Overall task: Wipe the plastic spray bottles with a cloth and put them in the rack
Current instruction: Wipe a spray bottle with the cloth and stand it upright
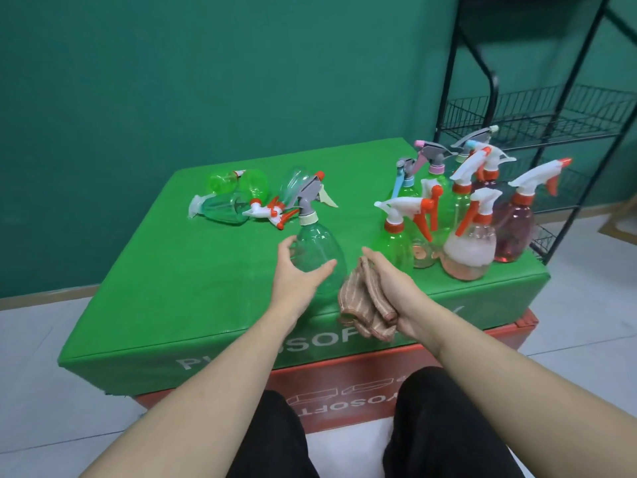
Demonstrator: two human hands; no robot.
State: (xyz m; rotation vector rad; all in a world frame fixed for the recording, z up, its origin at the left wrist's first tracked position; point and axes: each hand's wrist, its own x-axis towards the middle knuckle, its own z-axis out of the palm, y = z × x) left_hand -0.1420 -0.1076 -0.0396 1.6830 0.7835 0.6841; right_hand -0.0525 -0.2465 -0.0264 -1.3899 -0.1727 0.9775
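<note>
A clear green spray bottle [319, 251] with a grey trigger head stands upright near the middle of the green block [193, 288]. My left hand [298, 274] cups its left side, fingers and thumb curved round the body. My right hand [387, 288] holds a folded pink striped cloth [363, 305] just right of the bottle. Several upright spray bottles [468, 219], green and pink with white and orange triggers, crowd the block's right side. A few bottles lie on their sides [238, 201] at the back left. The black wire rack [537, 125] stands behind on the right.
The green block sits on a red block [344, 384] on a pale tiled floor. A dark green wall is behind. My knees in black trousers are at the bottom of the view.
</note>
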